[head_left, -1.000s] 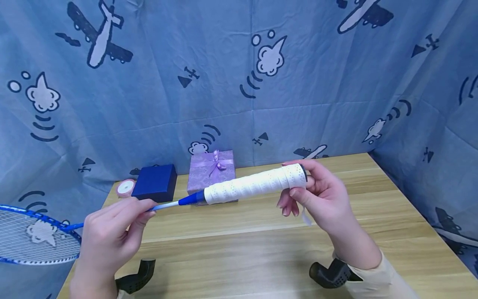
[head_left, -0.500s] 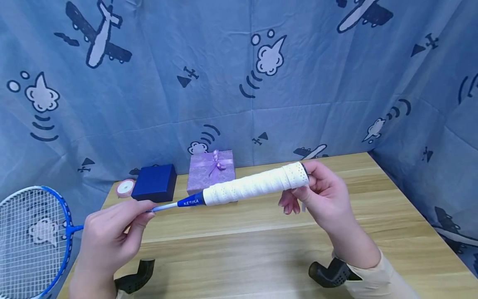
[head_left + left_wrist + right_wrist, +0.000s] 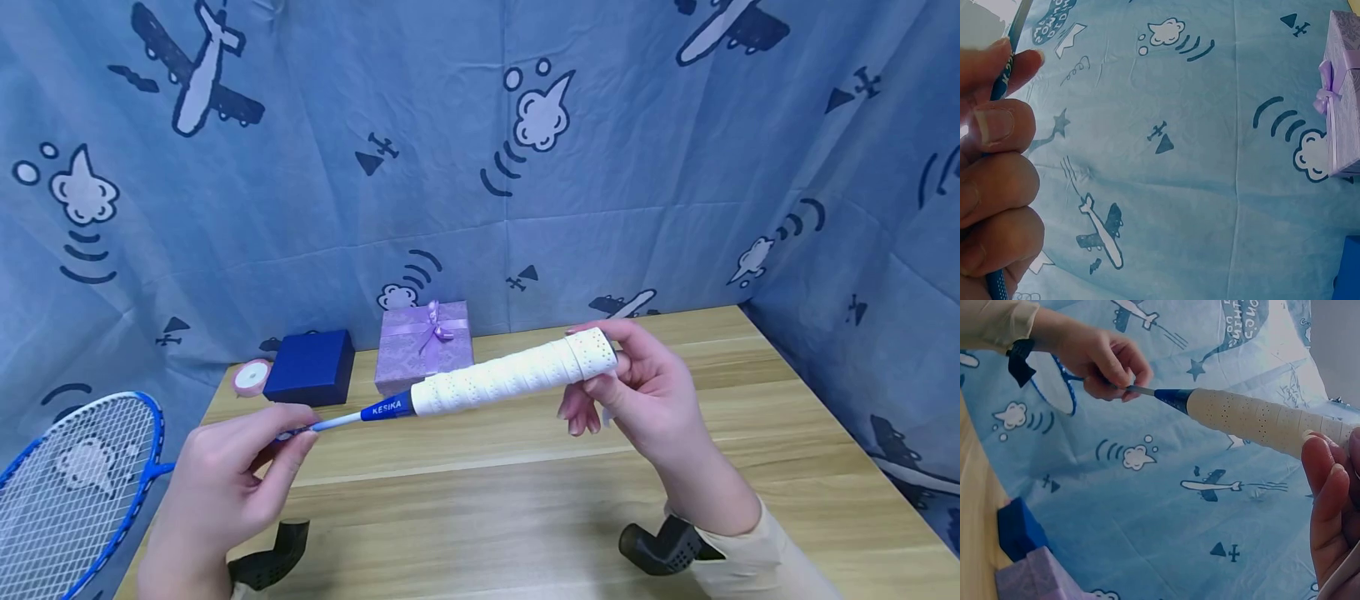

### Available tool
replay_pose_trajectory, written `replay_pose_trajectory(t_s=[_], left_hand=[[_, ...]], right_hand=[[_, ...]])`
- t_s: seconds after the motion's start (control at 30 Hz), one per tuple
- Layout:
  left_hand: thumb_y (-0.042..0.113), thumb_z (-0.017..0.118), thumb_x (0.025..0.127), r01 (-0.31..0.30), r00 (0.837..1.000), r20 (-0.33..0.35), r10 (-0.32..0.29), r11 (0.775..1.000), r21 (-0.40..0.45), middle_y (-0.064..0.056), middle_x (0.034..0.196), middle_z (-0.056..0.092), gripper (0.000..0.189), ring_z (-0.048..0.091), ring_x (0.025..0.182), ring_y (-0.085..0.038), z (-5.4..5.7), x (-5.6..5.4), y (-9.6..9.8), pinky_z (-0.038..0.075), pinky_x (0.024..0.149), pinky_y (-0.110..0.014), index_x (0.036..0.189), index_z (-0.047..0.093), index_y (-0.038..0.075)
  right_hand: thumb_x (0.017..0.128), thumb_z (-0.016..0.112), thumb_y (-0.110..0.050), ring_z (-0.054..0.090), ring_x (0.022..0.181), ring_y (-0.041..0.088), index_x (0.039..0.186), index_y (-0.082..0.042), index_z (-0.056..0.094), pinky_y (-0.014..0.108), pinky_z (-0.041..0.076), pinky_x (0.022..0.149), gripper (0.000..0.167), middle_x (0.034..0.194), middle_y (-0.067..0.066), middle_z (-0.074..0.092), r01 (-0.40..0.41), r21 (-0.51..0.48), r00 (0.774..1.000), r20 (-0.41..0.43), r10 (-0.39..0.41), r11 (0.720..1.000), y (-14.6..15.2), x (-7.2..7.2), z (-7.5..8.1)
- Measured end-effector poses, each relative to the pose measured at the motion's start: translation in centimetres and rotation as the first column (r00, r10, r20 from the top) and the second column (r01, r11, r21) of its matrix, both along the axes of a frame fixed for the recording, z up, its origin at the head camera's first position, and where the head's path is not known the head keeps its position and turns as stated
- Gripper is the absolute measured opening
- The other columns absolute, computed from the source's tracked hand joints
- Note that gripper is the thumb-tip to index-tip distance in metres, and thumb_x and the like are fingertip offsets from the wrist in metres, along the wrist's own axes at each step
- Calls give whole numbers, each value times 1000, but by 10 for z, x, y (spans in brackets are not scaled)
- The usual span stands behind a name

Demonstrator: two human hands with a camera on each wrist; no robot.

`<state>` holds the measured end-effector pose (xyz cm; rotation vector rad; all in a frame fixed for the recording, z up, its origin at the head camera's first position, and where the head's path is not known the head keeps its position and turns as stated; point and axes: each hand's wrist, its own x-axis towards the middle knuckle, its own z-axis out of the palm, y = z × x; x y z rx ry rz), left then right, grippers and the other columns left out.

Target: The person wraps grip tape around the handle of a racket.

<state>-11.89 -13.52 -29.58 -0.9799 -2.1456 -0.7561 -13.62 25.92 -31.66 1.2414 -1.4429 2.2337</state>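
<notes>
A blue and white badminton racket [image 3: 513, 375] is held above the table, its handle wrapped in white perforated grip tape and pointing right. My left hand [image 3: 225, 479] pinches the thin shaft between thumb and fingers, with the strung head [image 3: 82, 492] beyond it at the left edge. At the butt end, my right hand [image 3: 648, 392] holds the wrapped handle between thumb and fingers. A short pale strip [image 3: 607, 417] hangs under the right thumb. The right wrist view shows the wrapped handle [image 3: 1254, 422] running into the right fingers [image 3: 1329, 500].
On the wooden table [image 3: 480, 517], a roll of pink ribbon [image 3: 252, 377], a dark blue box [image 3: 311, 367] and a purple gift box [image 3: 423, 346] with a bow stand at the back left. A blue printed curtain [image 3: 435, 192] hangs behind. Black devices are strapped at both wrists.
The racket has turned about its long axis: its strings face the head camera more fully and the lettering on the blue cone shows. The left fingers have shifted slightly on the shaft.
</notes>
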Motion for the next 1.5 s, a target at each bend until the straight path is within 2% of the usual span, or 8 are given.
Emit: replay_pose_trajectory(t_s=[0.17,0.3,0.43,0.67,0.97,1.17,1.37,1.5], left_hand=[[47,62,103,-58,997,-56,58,998,5,12,67,54,41,36,54,4,3,0,5,29,51,-8,91,74,9],[40,63,104,-53,986,-155,59,998,44,4,68,61,41,42,56,-2,6,-2,12,33,51,-13,84,75,6],[37,65,103,-30,977,-207,48,995,91,0,67,64,41,47,56,-5,8,-2,16,36,51,-16,81,76,4],[36,66,102,13,984,-176,9,992,125,1,64,60,42,45,57,-4,8,-3,14,33,53,-15,81,76,1],[36,64,103,45,995,-93,-36,994,95,5,66,57,39,39,56,2,3,-3,8,29,52,-9,82,73,4],[44,66,101,-7,999,-36,10,998,69,11,65,53,40,38,54,4,1,-2,4,28,51,-7,84,73,9],[42,65,102,-22,993,-111,30,997,67,10,64,53,40,35,52,3,5,-3,11,27,52,-8,84,74,7],[38,63,104,-13,986,-166,23,998,62,9,62,50,41,33,52,2,7,-4,17,25,51,-9,81,73,6]], right_hand=[[101,54,11,73,64,22,131,15,50,37,40,41,31,84,16,75,1,-39,1000,6,-1,999,-2,0,-1],[101,57,7,72,63,22,126,12,53,37,38,40,25,82,17,75,7,-73,1000,26,-5,997,-4,1,-1],[101,58,6,72,63,22,126,13,53,36,38,40,26,82,17,75,12,-85,1000,20,-10,996,-4,1,-1],[101,58,5,71,62,22,128,14,53,36,40,40,29,82,17,74,16,-71,1000,-17,-17,997,-4,0,0],[101,55,9,72,62,23,139,15,47,35,41,41,39,82,16,75,-13,-40,1000,27,14,999,-3,0,-1],[100,59,7,73,66,23,133,14,51,35,45,44,35,86,16,77,-3,-9,1000,-10,3,1000,-3,-1,-1],[99,68,-4,73,64,20,120,10,58,32,46,43,28,86,15,77,119,-41,992,34,-118,992,-6,1,-2],[97,70,-6,72,62,21,121,11,57,33,45,43,32,85,15,77,108,-62,993,56,-105,992,-6,1,-3]])
